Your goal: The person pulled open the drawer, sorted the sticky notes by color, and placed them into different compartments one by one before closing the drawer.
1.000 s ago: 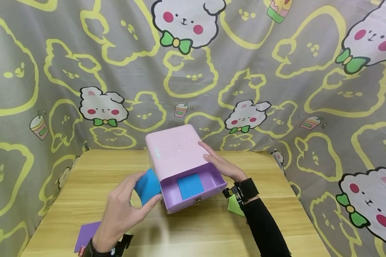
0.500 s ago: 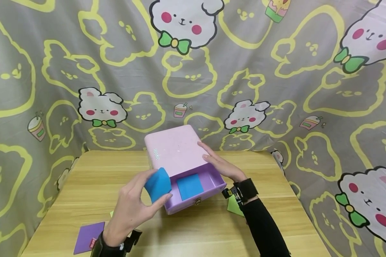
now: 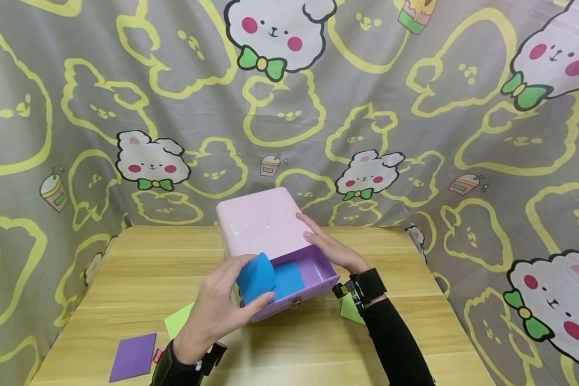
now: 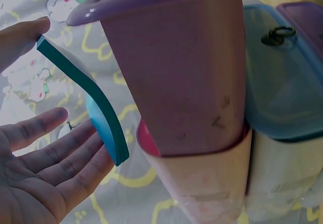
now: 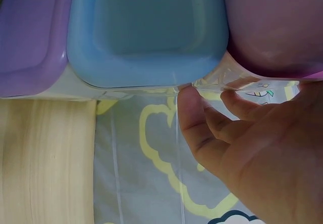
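Between thumb and fingers, my left hand [image 3: 217,305] pinches a bent stack of blue sticky notes [image 3: 258,279]; the left wrist view shows the pad's bowed edge [image 4: 101,100]. It hovers over the left part of a pulled-out purple drawer [image 3: 316,265] in the top of a small drawer cabinet [image 3: 265,225] with a pink top. Inside that drawer lies another blue pad [image 3: 291,280], partly hidden. Straight fingers of my right hand [image 3: 335,249] rest against the cabinet's right side, with the thumb on its top. In the right wrist view, the fingertips touch near a blue drawer [image 5: 146,72].
On the table [image 3: 391,343] lie a purple pad [image 3: 132,356] with a small red tag [image 3: 157,355] beside it, and a green pad [image 3: 178,319] partly behind my left hand. Another green piece [image 3: 351,310] shows under my right wrist. Patterned cloth [image 3: 289,118] hangs behind.
My left hand has carried the bent blue pad rightward, from beside the cabinet to over the open drawer. More of the left green and purple pads shows. My right hand stays put.
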Available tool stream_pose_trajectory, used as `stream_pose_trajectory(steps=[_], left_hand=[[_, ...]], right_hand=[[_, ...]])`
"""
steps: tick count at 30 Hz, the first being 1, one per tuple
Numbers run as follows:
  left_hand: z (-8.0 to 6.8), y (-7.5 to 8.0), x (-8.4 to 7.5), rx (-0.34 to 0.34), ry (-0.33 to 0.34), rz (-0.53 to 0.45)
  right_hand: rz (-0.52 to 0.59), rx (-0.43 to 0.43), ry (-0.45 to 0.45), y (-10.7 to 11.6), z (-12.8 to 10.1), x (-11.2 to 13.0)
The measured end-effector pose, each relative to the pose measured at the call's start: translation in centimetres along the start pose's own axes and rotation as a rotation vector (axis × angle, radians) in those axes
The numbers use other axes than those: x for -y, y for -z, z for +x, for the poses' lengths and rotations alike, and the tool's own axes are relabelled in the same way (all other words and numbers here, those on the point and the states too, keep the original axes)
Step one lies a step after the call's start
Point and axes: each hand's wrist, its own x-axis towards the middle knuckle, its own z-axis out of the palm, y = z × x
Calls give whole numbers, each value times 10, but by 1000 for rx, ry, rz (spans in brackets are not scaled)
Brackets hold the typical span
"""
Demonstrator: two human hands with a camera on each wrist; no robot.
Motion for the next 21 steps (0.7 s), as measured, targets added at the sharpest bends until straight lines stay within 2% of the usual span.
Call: stream_pose_trajectory(steps=[8, 21], left_hand=[[2, -9, -3, 38, -1, -18], [5, -19, -5, 56, -5, 1]], right_hand=[[-2, -7, -2, 0, 0, 1], [24, -8, -4, -2, -1, 0]])
